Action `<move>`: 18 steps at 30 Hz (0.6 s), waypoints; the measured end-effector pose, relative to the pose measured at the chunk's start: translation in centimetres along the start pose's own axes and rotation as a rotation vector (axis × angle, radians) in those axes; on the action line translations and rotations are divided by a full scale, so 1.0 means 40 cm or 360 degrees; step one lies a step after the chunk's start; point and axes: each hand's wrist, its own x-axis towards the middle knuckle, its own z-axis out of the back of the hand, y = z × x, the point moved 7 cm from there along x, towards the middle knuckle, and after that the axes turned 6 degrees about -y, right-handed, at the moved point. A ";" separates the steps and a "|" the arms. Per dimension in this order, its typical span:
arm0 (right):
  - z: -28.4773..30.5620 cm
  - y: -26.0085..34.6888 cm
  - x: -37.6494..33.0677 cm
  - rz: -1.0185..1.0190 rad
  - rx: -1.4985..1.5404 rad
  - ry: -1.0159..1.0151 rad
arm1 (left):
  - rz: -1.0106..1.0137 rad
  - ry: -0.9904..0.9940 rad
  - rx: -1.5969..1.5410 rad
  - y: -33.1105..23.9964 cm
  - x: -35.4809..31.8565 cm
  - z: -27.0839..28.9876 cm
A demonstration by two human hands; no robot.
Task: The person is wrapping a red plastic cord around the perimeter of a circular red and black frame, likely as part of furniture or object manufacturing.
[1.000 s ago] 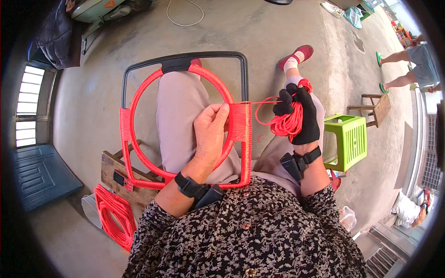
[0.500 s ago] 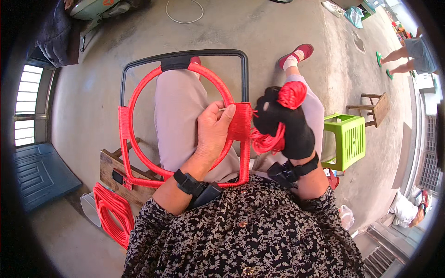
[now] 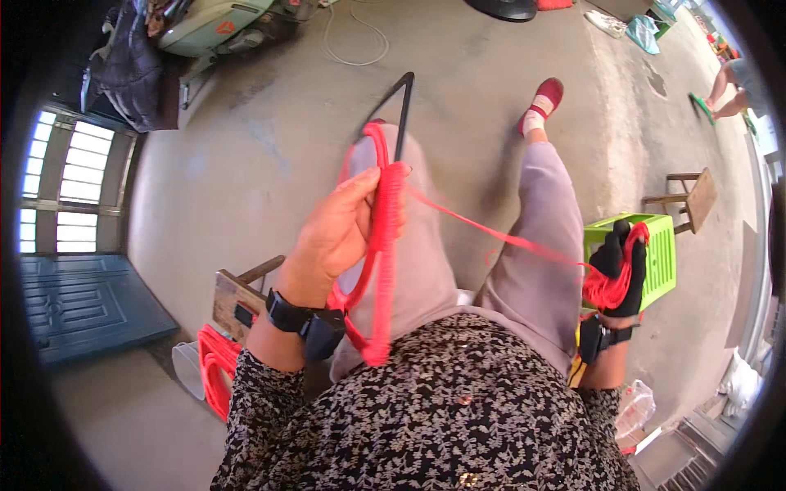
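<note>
My bare left hand [image 3: 327,229] grips a frame wrapped in red cord [image 3: 383,270], its fingers closed round the wrapped side. The frame is now seen nearly edge-on over my left thigh, and its bare black bar [image 3: 405,102] points away from me. On the far right my right hand [image 3: 637,274], in a black glove, is closed on a looped hank of red cord [image 3: 606,288]. A taut strand of red cord [image 3: 499,236] runs from the wrapped side across my lap to that hank. My left fingertips are partly hidden behind the frame.
A green plastic stool [image 3: 659,262] stands right beside my right hand, with a wooden stool [image 3: 696,200] beyond it. At left are a wooden bench [image 3: 233,299] and coiled red cord [image 3: 214,372] by a pale bucket [image 3: 187,368]. Another person's legs [image 3: 725,90] show at far right.
My left hand has turned the frame from face-on to nearly edge-on. The right hand has swung out to the right with the hank, drawing the strand out straight.
</note>
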 end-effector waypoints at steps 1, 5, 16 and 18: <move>-0.049 -0.025 -0.032 -0.0047 -0.0072 0.0147 | 0.0094 0.0258 -0.0102 -0.025 -0.024 -0.002; -0.109 -0.123 -0.092 -0.0290 -0.0570 0.0706 | 0.0094 0.0439 -0.0236 -0.096 -0.092 0.040; -0.159 -0.135 -0.075 -0.0426 -0.0581 0.0713 | -0.0110 0.0575 -0.0526 -0.066 -0.136 0.048; -0.120 -0.146 -0.022 -0.0453 -0.0328 0.0271 | -0.0001 0.0632 -0.0437 -0.027 -0.115 0.014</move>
